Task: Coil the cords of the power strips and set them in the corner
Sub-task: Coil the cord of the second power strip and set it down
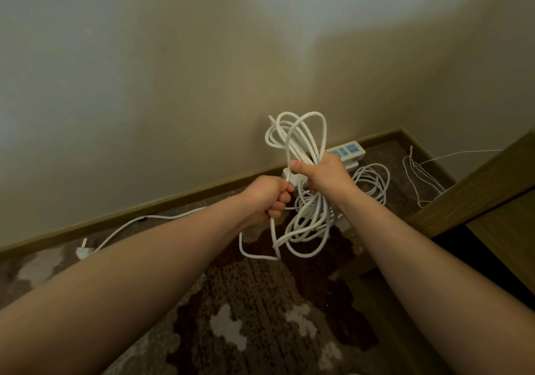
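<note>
Two hands up: right hand fingers curl round cord loops, left hand fingers squeeze loose cord end.

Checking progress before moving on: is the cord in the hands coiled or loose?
Mostly coiled: the right hand grips bunched loops of cord; the left hand holds one loose strand.

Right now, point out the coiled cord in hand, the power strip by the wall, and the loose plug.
coiled cord point(301, 131), head view, upper loops.
power strip point(348, 150), head view, blue-socket face.
plug point(84, 250), head view, white body.
</note>
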`<move>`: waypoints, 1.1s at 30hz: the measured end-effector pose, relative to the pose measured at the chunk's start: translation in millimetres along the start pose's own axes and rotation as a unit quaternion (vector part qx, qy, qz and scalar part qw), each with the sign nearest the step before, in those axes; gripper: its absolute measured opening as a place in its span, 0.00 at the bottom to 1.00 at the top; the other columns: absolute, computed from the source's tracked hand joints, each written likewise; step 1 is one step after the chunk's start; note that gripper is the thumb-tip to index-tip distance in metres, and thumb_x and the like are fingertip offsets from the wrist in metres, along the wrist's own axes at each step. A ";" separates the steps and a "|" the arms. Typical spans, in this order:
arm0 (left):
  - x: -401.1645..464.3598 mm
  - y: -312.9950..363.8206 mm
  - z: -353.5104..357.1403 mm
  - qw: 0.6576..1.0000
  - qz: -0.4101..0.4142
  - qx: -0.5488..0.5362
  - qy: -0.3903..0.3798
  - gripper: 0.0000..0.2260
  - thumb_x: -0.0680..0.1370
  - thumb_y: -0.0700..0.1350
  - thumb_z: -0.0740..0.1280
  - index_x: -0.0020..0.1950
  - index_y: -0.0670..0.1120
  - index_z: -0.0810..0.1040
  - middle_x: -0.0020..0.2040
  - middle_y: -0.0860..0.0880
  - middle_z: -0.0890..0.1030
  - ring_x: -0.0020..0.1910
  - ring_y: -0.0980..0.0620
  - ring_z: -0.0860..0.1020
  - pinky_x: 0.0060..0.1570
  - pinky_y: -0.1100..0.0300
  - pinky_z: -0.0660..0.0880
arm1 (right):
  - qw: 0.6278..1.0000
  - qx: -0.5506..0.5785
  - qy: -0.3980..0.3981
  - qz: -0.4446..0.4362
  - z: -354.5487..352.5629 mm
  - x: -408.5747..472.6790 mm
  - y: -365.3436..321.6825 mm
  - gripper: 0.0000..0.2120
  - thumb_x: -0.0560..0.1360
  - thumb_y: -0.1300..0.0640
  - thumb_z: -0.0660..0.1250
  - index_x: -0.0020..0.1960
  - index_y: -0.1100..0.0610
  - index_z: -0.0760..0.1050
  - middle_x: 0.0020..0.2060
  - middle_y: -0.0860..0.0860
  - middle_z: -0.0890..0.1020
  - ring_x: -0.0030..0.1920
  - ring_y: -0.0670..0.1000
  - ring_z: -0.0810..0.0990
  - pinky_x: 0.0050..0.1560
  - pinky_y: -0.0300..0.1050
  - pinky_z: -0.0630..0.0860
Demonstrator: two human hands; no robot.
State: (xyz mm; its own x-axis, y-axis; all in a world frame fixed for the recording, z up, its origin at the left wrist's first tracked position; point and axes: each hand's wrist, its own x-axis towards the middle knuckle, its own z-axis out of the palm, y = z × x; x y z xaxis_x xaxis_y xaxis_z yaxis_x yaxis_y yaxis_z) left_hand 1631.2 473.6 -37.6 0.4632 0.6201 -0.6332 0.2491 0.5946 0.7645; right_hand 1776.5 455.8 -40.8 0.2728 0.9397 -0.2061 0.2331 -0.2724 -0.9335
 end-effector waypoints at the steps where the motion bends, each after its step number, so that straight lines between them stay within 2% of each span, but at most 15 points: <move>1: -0.3 0.5 0.4 1.000 0.005 0.018 -0.008 0.09 0.80 0.38 0.50 0.44 0.44 0.68 0.28 0.50 0.62 0.21 0.56 0.57 0.20 0.64 0.53 | 1.000 0.008 -0.004 0.007 0.1 0.4 -1.2 0.09 0.73 0.54 0.75 0.44 0.60 0.79 0.29 0.53 0.75 0.25 0.48 0.71 0.27 0.43 0.69; 3: -0.8 -0.5 1.0 0.998 0.013 0.055 -0.026 0.10 0.81 0.40 0.50 0.45 0.43 0.69 0.29 0.49 0.64 0.22 0.56 0.58 0.21 0.64 0.55 | 1.000 0.010 -0.021 0.015 -0.5 0.7 -2.8 0.12 0.72 0.56 0.75 0.47 0.64 0.81 0.32 0.58 0.78 0.27 0.51 0.71 0.27 0.43 0.68; 5: 0.2 -3.5 0.7 0.996 0.022 0.069 -0.042 0.11 0.82 0.42 0.50 0.46 0.43 0.70 0.29 0.49 0.66 0.22 0.56 0.60 0.23 0.64 0.56 | 0.999 0.009 -0.045 0.010 0.2 0.1 -3.4 0.07 0.72 0.57 0.75 0.45 0.61 0.82 0.38 0.55 0.86 0.28 0.49 0.73 0.27 0.42 0.69; 7: 2.4 -6.8 0.0 0.996 0.036 0.066 -0.051 0.12 0.83 0.42 0.50 0.47 0.42 0.72 0.30 0.49 0.68 0.24 0.55 0.62 0.24 0.63 0.58 | 0.999 0.007 -0.051 -0.002 0.8 0.0 -3.3 0.04 0.73 0.59 0.73 0.42 0.59 0.82 0.37 0.53 0.86 0.26 0.46 0.75 0.26 0.40 0.69; 11: 2.8 -17.8 -3.7 0.995 0.056 0.037 -0.077 0.12 0.82 0.42 0.53 0.49 0.40 0.75 0.30 0.48 0.71 0.25 0.54 0.67 0.28 0.62 0.65 | 0.999 0.007 0.046 -0.023 -6.8 5.7 -2.8 0.06 0.75 0.57 0.71 0.41 0.57 0.79 0.29 0.49 0.82 0.24 0.44 0.74 0.27 0.39 0.71; 14: -0.6 -28.6 -16.9 0.992 0.068 0.042 -0.101 0.13 0.83 0.43 0.52 0.53 0.41 0.75 0.29 0.49 0.70 0.27 0.53 0.69 0.31 0.60 0.68 | 0.991 0.030 0.133 0.002 -14.0 13.7 -0.1 0.11 0.77 0.53 0.70 0.39 0.58 0.77 0.27 0.49 0.78 0.26 0.48 0.73 0.33 0.46 0.72; 16: -2.8 -31.3 -32.3 0.985 0.105 0.117 -0.070 0.12 0.83 0.43 0.52 0.59 0.42 0.73 0.30 0.48 0.69 0.26 0.54 0.68 0.30 0.60 0.69 | 0.987 0.043 0.156 0.017 -15.4 16.7 1.3 0.11 0.77 0.52 0.69 0.39 0.57 0.77 0.26 0.48 0.77 0.26 0.49 0.73 0.34 0.47 0.73; 19: -6.2 -31.3 -57.7 0.955 0.162 0.245 0.034 0.16 0.83 0.43 0.54 0.70 0.45 0.67 0.32 0.47 0.70 0.28 0.54 0.69 0.30 0.60 0.68 | 0.985 0.062 0.159 0.017 -13.5 18.4 1.9 0.10 0.77 0.51 0.69 0.41 0.55 0.76 0.25 0.47 0.77 0.25 0.48 0.73 0.33 0.46 0.74; 20: -6.5 -32.0 -62.8 0.941 0.181 0.282 0.049 0.17 0.83 0.44 0.54 0.72 0.46 0.65 0.34 0.45 0.73 0.31 0.52 0.73 0.32 0.59 0.70 | 0.986 0.069 0.154 0.012 -11.8 18.3 1.4 0.10 0.77 0.51 0.69 0.41 0.55 0.76 0.25 0.47 0.77 0.25 0.48 0.75 0.33 0.46 0.76; 21: -6.4 -33.1 -65.6 0.921 0.202 0.329 0.056 0.18 0.83 0.45 0.54 0.73 0.47 0.65 0.41 0.42 0.78 0.38 0.50 0.77 0.39 0.57 0.73 | 0.986 0.079 0.148 0.007 -9.7 18.4 0.9 0.09 0.77 0.51 0.70 0.41 0.55 0.77 0.25 0.48 0.77 0.26 0.48 0.76 0.35 0.47 0.78; 23: -3.9 -39.1 -63.1 0.879 0.229 0.415 0.055 0.18 0.83 0.46 0.54 0.73 0.50 0.65 0.59 0.40 0.78 0.56 0.46 0.77 0.53 0.56 0.72 | 0.984 0.115 0.138 0.001 -5.1 18.0 -1.0 0.07 0.77 0.52 0.70 0.44 0.55 0.77 0.24 0.48 0.76 0.28 0.49 0.79 0.37 0.47 0.80; 26: -1.0 -51.7 -53.8 0.860 0.228 0.456 0.032 0.19 0.83 0.49 0.53 0.74 0.56 0.63 0.63 0.43 0.77 0.53 0.49 0.76 0.49 0.61 0.69 | 0.985 0.113 0.133 -0.018 -1.4 17.7 -5.7 0.07 0.77 0.53 0.69 0.45 0.55 0.75 0.23 0.48 0.74 0.24 0.49 0.76 0.31 0.44 0.77; 29: -0.4 -59.3 -57.8 0.866 0.221 0.448 0.006 0.19 0.83 0.50 0.53 0.74 0.58 0.61 0.66 0.43 0.75 0.61 0.46 0.75 0.58 0.55 0.70 | 0.984 0.087 0.153 -0.028 -2.7 18.9 -4.8 0.08 0.77 0.53 0.69 0.46 0.58 0.75 0.23 0.49 0.73 0.22 0.49 0.73 0.27 0.42 0.74; 31: -3.9 -57.9 -66.0 0.887 0.215 0.409 -0.004 0.19 0.83 0.49 0.53 0.74 0.56 0.64 0.58 0.43 0.79 0.54 0.47 0.78 0.52 0.53 0.74 | 0.980 0.088 0.178 -0.021 -4.6 20.9 -1.9 0.09 0.77 0.53 0.69 0.48 0.59 0.76 0.24 0.49 0.73 0.22 0.48 0.72 0.26 0.40 0.73; 33: -5.1 -52.0 -79.8 0.900 0.213 0.381 -0.006 0.17 0.83 0.48 0.55 0.71 0.53 0.69 0.51 0.50 0.81 0.42 0.59 0.77 0.43 0.62 0.74 | 0.978 0.076 0.196 -0.014 -7.5 22.6 3.6 0.07 0.77 0.53 0.70 0.47 0.57 0.76 0.27 0.50 0.75 0.22 0.47 0.73 0.25 0.39 0.72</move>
State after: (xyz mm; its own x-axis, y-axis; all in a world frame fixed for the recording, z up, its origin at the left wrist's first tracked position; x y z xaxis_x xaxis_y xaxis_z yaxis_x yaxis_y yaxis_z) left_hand 1548.0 480.3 -83.8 0.6620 0.7008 -0.2657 0.5556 -0.2209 0.8016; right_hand 1790.5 474.4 -46.6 0.6116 0.7873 -0.0787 0.1121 -0.1847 -0.9764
